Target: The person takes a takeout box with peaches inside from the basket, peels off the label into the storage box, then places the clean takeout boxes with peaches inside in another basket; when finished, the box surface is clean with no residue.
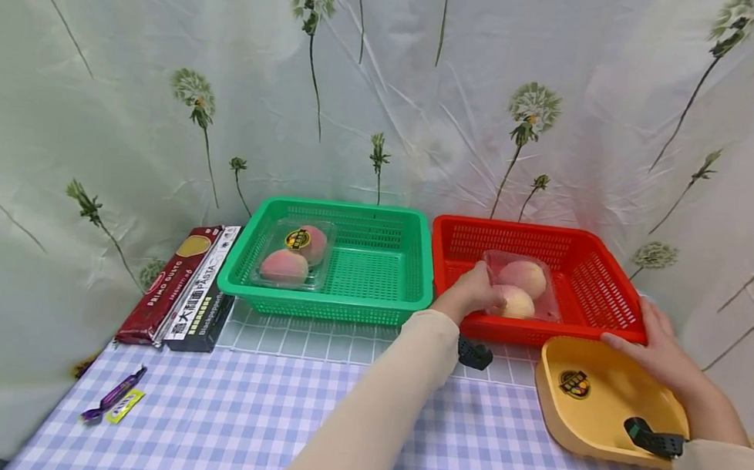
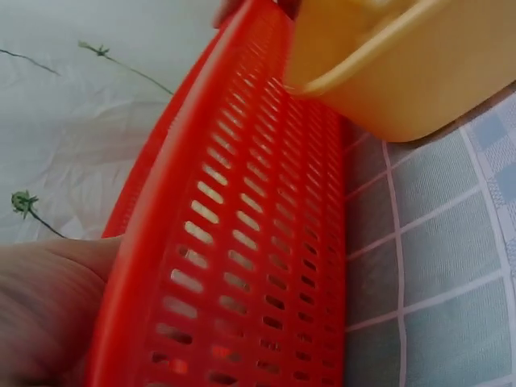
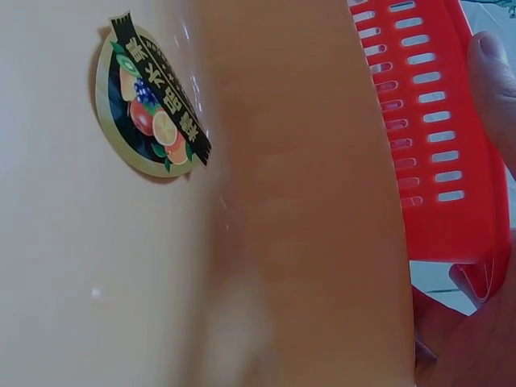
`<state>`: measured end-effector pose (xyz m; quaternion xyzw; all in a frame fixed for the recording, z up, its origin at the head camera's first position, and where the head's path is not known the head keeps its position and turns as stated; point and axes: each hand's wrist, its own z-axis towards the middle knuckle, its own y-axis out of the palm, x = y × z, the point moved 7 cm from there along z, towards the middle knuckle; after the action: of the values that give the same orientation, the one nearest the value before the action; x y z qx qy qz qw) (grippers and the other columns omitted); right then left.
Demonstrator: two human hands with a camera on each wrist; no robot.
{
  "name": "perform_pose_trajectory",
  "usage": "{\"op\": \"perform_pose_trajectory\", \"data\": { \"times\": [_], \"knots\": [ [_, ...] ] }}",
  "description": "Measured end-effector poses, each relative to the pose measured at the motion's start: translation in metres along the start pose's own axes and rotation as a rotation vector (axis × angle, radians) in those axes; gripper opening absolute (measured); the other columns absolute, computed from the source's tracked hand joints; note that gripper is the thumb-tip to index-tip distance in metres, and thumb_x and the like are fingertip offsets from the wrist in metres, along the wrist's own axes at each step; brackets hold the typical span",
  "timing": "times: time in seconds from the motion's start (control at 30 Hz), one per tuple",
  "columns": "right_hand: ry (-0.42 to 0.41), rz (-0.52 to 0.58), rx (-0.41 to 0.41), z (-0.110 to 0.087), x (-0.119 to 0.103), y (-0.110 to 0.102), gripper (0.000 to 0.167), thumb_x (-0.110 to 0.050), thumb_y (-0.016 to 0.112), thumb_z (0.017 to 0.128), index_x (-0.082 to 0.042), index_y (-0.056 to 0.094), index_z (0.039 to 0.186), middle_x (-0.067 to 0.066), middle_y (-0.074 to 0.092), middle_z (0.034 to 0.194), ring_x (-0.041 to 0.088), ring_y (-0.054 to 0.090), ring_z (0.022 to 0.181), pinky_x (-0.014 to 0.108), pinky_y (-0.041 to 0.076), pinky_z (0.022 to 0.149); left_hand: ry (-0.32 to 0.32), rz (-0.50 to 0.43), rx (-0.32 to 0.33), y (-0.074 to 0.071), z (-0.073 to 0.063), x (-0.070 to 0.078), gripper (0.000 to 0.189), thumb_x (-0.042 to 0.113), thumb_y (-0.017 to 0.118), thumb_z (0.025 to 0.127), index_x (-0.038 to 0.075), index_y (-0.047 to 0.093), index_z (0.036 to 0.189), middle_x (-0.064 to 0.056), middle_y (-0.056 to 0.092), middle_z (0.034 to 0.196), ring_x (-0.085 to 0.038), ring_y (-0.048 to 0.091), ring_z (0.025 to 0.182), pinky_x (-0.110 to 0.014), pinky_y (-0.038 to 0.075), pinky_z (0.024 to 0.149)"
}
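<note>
My left hand (image 1: pixel 471 292) reaches into the red basket (image 1: pixel 516 235) and holds the left side of a clear plastic pack (image 1: pixel 553 305), its thumb over the nearer peach (image 1: pixel 516 303). A second peach (image 1: pixel 523 277) sits behind it in the pack. In the left wrist view, the left hand (image 2: pixel 48 306) reaches over the basket's rim, hiding its fingertips. My right hand (image 1: pixel 667 353) grips the red basket's front right corner. A yellow tray (image 1: pixel 616 402) stands beneath the right forearm, with a round fruit sticker (image 1: pixel 574 384) inside it.
A green basket (image 1: pixel 368 313) stands left of the red one, holding a stickered pack of peaches (image 1: pixel 294 253). Pasta packages, one red (image 1: pixel 169 285) and one black and white (image 1: pixel 203 293), lie further left. A purple candy (image 1: pixel 114 395) and yellow packet (image 1: pixel 125 406) are on the checked cloth.
</note>
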<state>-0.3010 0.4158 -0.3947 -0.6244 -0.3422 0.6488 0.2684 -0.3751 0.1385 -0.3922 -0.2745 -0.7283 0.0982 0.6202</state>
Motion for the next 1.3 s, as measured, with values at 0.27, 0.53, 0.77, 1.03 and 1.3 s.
{"op": "perform_pose_trajectory", "data": {
  "times": [0.27,0.53,0.77,1.03,1.3],
  "knots": [
    [-0.012,0.023,0.019,0.0,0.0,0.0,0.102,-0.039,0.058,0.097,0.0,-0.016,0.156,0.039,-0.016,0.158,0.067,0.005,0.134,0.082,0.016,0.1,0.034,0.212,-0.02,0.006,-0.004,0.006,0.071,0.03,0.08,0.083,0.023,0.046,0.146,0.002,0.064,0.13,-0.017,0.058,0.11,-0.034,0.052,0.103],
    [0.03,0.026,0.003,0.001,0.005,0.003,0.105,-0.042,0.058,0.096,-0.002,-0.019,0.155,0.038,-0.019,0.157,0.066,0.004,0.133,0.083,0.02,0.098,0.149,0.454,-0.114,0.018,-0.002,0.011,0.058,0.025,0.073,0.089,0.038,0.054,0.142,0.009,0.063,0.136,-0.013,0.057,0.11,-0.03,0.051,0.102],
    [0.034,0.013,0.006,0.002,0.005,0.002,0.105,-0.043,0.058,0.096,-0.002,-0.018,0.155,0.039,-0.017,0.157,0.064,0.007,0.131,0.082,0.023,0.097,0.219,0.515,-0.053,0.018,0.0,0.018,0.054,0.025,0.066,0.094,0.037,0.051,0.145,0.009,0.061,0.139,-0.011,0.055,0.121,-0.032,0.049,0.106],
    [0.005,-0.01,-0.019,0.002,0.002,-0.001,0.101,-0.041,0.057,0.097,-0.004,-0.015,0.157,0.04,-0.015,0.157,0.063,0.007,0.13,0.08,0.024,0.094,0.346,0.562,0.289,0.001,-0.025,0.029,0.021,0.034,0.065,0.094,0.033,0.067,0.114,0.014,0.066,0.101,-0.003,0.058,0.084,-0.026,0.057,0.08],
    [-0.005,-0.015,-0.021,0.002,0.002,-0.001,0.1,-0.039,0.059,0.097,-0.002,-0.012,0.157,0.042,-0.01,0.156,0.062,0.007,0.13,0.078,0.026,0.093,0.52,0.676,0.262,0.005,-0.059,0.013,0.035,0.034,0.067,0.092,0.033,0.064,0.127,0.013,0.066,0.118,-0.004,0.063,0.094,-0.023,0.057,0.078]
  ]
}}
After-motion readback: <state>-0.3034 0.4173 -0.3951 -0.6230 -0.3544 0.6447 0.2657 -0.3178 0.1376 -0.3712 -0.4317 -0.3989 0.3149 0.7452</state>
